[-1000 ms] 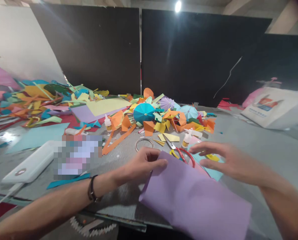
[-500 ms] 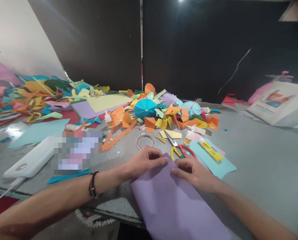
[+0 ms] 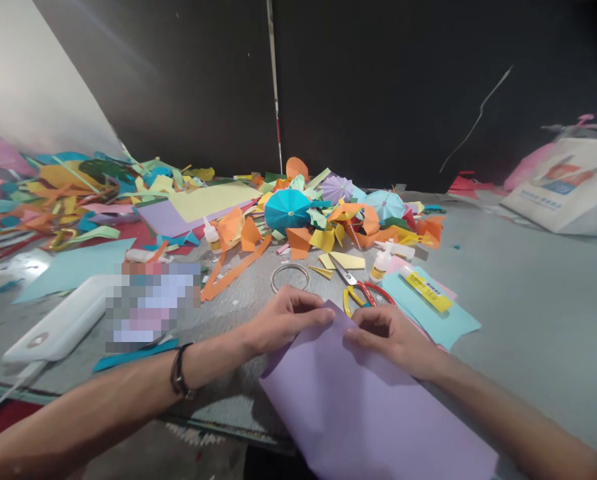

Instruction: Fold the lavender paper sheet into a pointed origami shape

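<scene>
Grey table (image 3: 528,300) spreading out under the left hand (image 3: 283,323) and right hand (image 3: 393,337), black wall panels (image 3: 378,87) standing well beyond them, a pale wall (image 3: 28,80) off far left.

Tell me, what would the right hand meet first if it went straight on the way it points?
Likely the left hand, just ahead of it on the purple sheet; the gap looks slight.

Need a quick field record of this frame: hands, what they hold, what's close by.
left hand: pinches far edge of purple sheet
right hand: pinches same edge, beside left hand
purple sheet: lies on table, near end past the table's edge
near hands: scissors, metal ring, glue stick on light blue paper
behind: paper scraps, teal paper umbrella
far left: white power bank
</scene>
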Demonstrator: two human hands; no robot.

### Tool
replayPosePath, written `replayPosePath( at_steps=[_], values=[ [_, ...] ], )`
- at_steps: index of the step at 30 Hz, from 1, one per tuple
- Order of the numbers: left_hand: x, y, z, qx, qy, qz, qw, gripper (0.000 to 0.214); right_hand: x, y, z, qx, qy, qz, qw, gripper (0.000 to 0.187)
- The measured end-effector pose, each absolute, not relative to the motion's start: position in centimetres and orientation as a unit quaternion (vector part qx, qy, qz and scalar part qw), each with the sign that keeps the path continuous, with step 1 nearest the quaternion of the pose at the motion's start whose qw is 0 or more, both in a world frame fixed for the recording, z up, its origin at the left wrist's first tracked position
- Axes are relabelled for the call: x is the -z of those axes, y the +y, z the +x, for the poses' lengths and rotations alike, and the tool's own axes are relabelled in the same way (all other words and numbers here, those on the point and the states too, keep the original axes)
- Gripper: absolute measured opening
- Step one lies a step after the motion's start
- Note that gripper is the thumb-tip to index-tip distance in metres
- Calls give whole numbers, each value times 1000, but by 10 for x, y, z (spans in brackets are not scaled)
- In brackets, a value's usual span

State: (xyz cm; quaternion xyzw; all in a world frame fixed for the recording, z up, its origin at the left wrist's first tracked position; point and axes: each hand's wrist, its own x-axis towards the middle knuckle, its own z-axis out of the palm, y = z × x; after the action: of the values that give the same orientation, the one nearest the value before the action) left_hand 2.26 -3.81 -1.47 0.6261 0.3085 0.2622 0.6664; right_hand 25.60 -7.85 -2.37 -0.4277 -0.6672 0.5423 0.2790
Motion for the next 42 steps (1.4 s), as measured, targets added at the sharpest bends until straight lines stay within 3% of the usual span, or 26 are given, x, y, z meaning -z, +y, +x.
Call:
replayPosePath(
  at_steps=[42],
  values=[
    [11,-46,24,-352,317,632,614,34,19,-83,258,-561,-638,-433,301,45]
  ],
)
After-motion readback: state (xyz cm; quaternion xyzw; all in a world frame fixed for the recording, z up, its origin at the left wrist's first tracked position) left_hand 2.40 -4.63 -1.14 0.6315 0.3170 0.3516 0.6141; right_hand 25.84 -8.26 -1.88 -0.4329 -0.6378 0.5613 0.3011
